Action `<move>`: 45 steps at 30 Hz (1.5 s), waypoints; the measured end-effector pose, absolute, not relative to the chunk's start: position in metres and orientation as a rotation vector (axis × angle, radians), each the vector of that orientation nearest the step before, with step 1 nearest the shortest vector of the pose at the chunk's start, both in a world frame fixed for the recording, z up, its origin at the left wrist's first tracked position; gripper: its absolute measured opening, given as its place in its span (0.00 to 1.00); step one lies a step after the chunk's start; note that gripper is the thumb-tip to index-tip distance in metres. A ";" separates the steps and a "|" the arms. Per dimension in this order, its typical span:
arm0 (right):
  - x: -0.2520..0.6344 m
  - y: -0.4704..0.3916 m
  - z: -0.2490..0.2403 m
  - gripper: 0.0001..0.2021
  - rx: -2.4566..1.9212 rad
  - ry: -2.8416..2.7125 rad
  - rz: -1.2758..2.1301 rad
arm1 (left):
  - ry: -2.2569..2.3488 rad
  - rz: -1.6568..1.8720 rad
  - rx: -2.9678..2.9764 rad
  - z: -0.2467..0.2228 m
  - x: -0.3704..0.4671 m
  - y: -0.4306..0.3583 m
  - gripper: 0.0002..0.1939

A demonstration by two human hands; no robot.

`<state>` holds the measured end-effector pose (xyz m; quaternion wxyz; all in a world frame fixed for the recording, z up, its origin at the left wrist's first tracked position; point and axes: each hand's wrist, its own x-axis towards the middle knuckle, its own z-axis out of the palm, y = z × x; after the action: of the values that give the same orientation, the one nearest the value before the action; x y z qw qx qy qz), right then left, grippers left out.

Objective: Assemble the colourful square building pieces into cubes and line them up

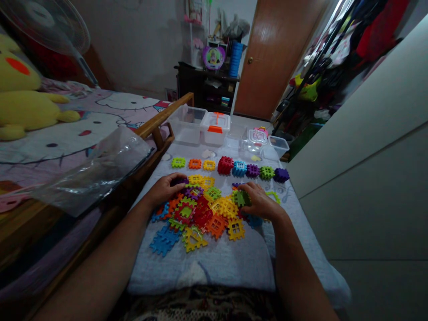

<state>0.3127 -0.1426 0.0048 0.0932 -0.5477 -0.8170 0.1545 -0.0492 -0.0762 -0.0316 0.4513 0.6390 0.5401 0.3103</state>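
Note:
A loose heap of colourful interlocking plastic pieces (202, 214) lies on a cloth-covered surface in front of me. My left hand (169, 189) is at the heap's upper left, its fingers around a purple piece (182, 181). At the right side, my right hand (256, 199) has its fingers curled round a green piece (240, 198). Behind the heap runs a row: single green (178, 162), orange (195, 164) and yellow (209, 165) pieces, then red (225, 165), light blue (240, 168), purple (253, 170), green (267, 172) and dark purple (281, 174) stacks.
Clear plastic boxes (189, 127), one with an orange-handled lid (216, 122), stand at the far end. On the left, a wooden bed rail (167, 117) borders a bed with a plastic bag (100, 171) and yellow plush toy (30, 107). White cabinets (368, 178) line the right.

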 end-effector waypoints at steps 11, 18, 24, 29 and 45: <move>0.306 -0.141 0.007 0.25 -1.695 -2.450 0.429 | 1.329 0.760 1.575 -0.036 -0.053 -0.073 0.30; 0.306 -0.139 0.006 0.23 -1.667 -2.400 0.445 | 1.328 0.769 1.584 -0.034 -0.052 -0.074 0.31; 0.309 -0.136 0.000 0.23 -1.669 -2.380 0.424 | 1.347 0.722 1.643 -0.033 -0.053 -0.074 0.31; 0.310 -0.135 0.001 0.25 -1.693 -2.383 0.441 | 1.344 0.719 1.677 -0.036 -0.054 -0.072 0.32; 0.310 -0.135 -0.001 0.25 -1.692 -2.370 0.433 | 1.363 0.703 1.644 -0.032 -0.052 -0.075 0.32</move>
<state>0.3098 -0.1347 -0.0008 0.0987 -0.5720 -0.8010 0.1465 -0.0521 -0.0748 -0.0324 0.4320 0.6596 0.5466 0.2819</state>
